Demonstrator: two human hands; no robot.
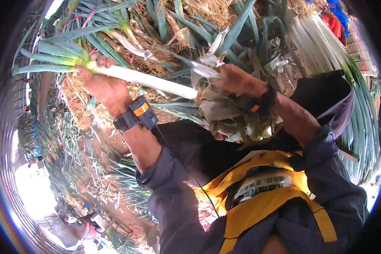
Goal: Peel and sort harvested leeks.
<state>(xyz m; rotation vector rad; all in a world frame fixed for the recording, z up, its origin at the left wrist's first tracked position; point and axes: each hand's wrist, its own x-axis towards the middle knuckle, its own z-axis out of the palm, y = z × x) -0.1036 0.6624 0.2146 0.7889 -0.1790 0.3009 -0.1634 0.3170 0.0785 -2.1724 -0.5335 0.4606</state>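
My left hand (106,84) is closed around a large green onion (146,80) where its white stalk meets the green leaves. The stalk slants down to the right, its rooted end near the middle of the view. Right of that end, my right hand (236,79) is blurred, its fingers curled on pale, papery outer leaves (206,68) peeled away from the stalk. Loose stripped leaves (219,109) hang just below this hand, over my lap.
Untrimmed onions with bushy roots (206,12) are heaped in front of me. Cleaned onions (317,41) lie stacked on a rack at the right. More onions (82,152) cover the ground at the left. A person (87,228) is far off at the lower left.
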